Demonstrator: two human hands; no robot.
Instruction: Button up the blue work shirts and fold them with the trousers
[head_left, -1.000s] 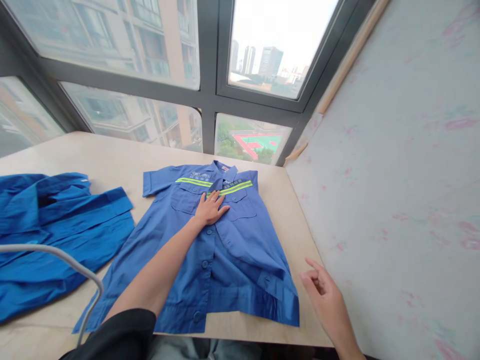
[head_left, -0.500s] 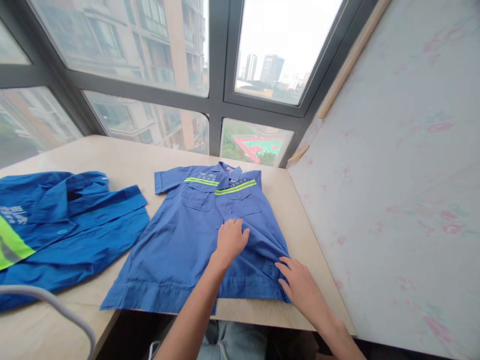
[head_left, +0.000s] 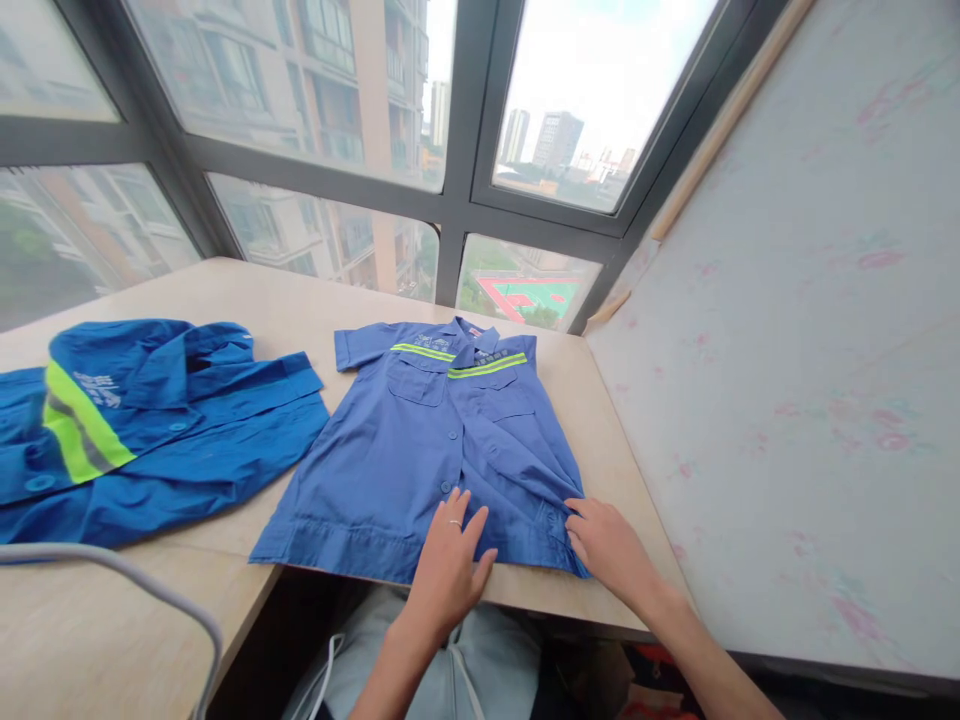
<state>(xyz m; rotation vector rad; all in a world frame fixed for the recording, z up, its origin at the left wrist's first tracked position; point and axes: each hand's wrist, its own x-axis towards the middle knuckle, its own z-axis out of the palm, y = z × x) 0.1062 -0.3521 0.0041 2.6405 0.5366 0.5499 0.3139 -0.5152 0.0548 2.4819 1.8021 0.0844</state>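
Observation:
A blue short-sleeved work shirt (head_left: pixel 405 450) lies face up on the wooden surface, its collar toward the window. Yellow-green reflective strips cross its chest, and buttons run down the front. My left hand (head_left: pixel 450 560) is over the lower front near the hem, fingers spread and holding nothing; a ring shows on one finger. At the lower right side edge, the fingers of my right hand (head_left: pixel 611 545) are closed on the shirt's cloth, where creases gather. The fingertips' underside is hidden.
A second, brighter blue work garment (head_left: pixel 225 430) with a wide reflective band lies crumpled at left. A grey cable or tube (head_left: pixel 150 585) curves across the lower left. Windows (head_left: pixel 577 100) stand behind the wooden surface (head_left: pixel 600 420), and a floral-papered wall (head_left: pixel 787 400) bounds the right.
My left hand has moved down from the shirt's middle toward the hem, its fingers spreading. My right hand's fingers have drawn together at the side edge. The view has shifted a little left.

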